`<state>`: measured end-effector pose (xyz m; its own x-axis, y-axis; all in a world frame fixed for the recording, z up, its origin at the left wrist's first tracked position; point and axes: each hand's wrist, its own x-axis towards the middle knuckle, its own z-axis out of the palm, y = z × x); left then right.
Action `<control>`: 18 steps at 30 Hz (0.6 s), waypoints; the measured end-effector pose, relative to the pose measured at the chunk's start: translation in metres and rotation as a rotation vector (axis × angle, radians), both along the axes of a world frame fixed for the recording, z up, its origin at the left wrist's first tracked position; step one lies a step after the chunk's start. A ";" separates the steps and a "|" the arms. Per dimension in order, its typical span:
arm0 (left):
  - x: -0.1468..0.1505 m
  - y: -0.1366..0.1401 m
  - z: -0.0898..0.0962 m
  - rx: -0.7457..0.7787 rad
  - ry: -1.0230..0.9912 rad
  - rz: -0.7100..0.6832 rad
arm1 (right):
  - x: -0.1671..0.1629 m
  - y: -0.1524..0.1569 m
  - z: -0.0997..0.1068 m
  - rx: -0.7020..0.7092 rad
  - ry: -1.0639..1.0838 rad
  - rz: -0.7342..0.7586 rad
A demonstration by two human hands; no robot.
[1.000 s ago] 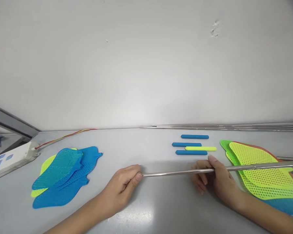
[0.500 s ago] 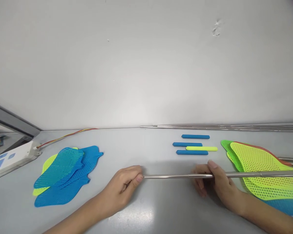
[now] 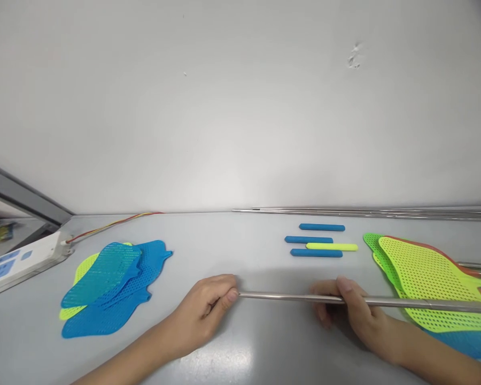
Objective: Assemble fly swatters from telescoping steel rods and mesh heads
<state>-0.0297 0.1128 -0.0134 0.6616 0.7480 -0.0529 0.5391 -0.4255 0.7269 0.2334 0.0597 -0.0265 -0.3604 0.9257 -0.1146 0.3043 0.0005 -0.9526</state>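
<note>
A thin telescopic metal rod [image 3: 280,295] stretches sideways between my hands, above the table. My left hand [image 3: 210,307] is closed round its left tip, which is hidden in the fingers. Farther right, my right hand [image 3: 350,307] grips the rod between thumb and fingers. The rod's thicker part crosses in front of yellow perforated fly swatter heads [image 3: 420,267] and runs toward the right edge. Beyond my right hand lie several blue plastic handle sleeves [image 3: 316,253] and one yellow sleeve [image 3: 336,247].
Loose blue and yellow fly swatter heads [image 3: 104,321] lie in a pile at left. A white power strip [image 3: 28,262] with red and yellow wires [image 3: 116,220] sits beyond them. More thin metal rods [image 3: 344,212] lie along the wall.
The rod's right part has dipped, and my right hand has shifted slightly left and down along with it. My left hand keeps its hold on the tip. The whole view has moved a little.
</note>
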 end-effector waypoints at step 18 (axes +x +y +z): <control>0.004 -0.001 -0.004 0.062 0.028 -0.007 | -0.010 0.011 -0.003 -0.112 0.238 -0.176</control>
<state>-0.0255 0.1123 -0.0178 0.6659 0.7456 -0.0251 0.5555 -0.4731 0.6838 0.2233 0.0705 -0.0291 -0.2252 0.9625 -0.1513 0.0585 -0.1416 -0.9882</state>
